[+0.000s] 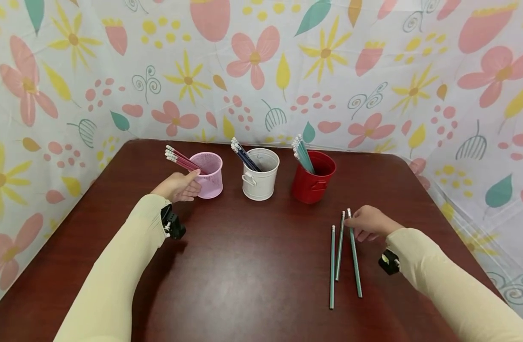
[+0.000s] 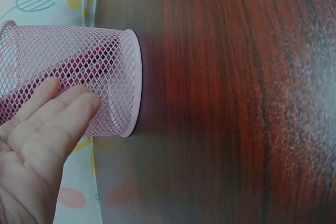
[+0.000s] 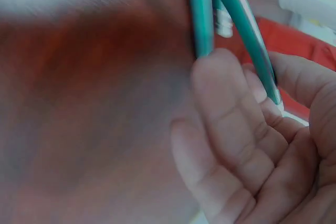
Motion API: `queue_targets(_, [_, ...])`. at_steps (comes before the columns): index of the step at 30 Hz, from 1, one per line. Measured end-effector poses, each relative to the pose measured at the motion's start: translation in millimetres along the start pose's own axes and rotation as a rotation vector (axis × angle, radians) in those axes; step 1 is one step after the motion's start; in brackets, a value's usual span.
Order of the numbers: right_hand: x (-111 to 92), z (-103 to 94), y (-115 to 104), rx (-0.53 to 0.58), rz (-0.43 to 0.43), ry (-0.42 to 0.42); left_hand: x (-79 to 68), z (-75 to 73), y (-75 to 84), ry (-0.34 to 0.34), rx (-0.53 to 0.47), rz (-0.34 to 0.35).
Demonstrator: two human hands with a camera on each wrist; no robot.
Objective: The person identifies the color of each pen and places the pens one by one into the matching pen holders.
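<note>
My left hand is at the pink mesh pencil cup. Its thumb lies at the rim, and in the left wrist view its nearly straight fingers rest along the mesh wall. Dark pink pencils with white erasers lean in that cup. Over on the right, my right hand pinches a teal pencil near its eraser end, between thumb and forefinger. Two more teal pencils lie on the table just left of it. In the right wrist view the pinched pencil crosses another.
A white bucket with dark blue pencils stands mid-table at the back. To its right is a red bucket holding teal pencils. Flowered cloth hangs behind the dark wooden table.
</note>
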State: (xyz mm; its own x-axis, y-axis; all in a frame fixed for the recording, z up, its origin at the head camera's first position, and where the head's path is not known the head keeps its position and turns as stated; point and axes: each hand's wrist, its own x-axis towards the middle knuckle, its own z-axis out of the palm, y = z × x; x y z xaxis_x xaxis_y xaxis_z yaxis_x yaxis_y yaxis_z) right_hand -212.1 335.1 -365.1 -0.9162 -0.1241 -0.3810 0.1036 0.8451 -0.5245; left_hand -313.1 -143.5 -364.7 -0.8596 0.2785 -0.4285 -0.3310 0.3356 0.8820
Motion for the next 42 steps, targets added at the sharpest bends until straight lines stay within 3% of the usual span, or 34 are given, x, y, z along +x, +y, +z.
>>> queue_targets(12, [-3,-51.2,-23,0.086,-0.088,0.167,-0.9,-1.7,6.3,0.002,0.002,0.007])
queue_targets(19, [-4,-69.2,-37,0.078,-0.17,0.399,-0.6,-2.5,7.3,0.002,0.003,0.004])
queue_targets(27, [-10,-99.1,-66,0.269,-0.307,0.637,-1.2,-2.0,4.4,0.002,-0.001,-0.002])
queue_targets(33, [-10,-109.0,-89,0.39,-0.441,0.84,-0.3,-1.3,2.1,0.008,-0.004,-0.002])
queue_targets(42, [-4,-112.4,-117,0.445,-0.482,0.968,2.9,-1.9,-0.2,0.006,-0.005,-0.007])
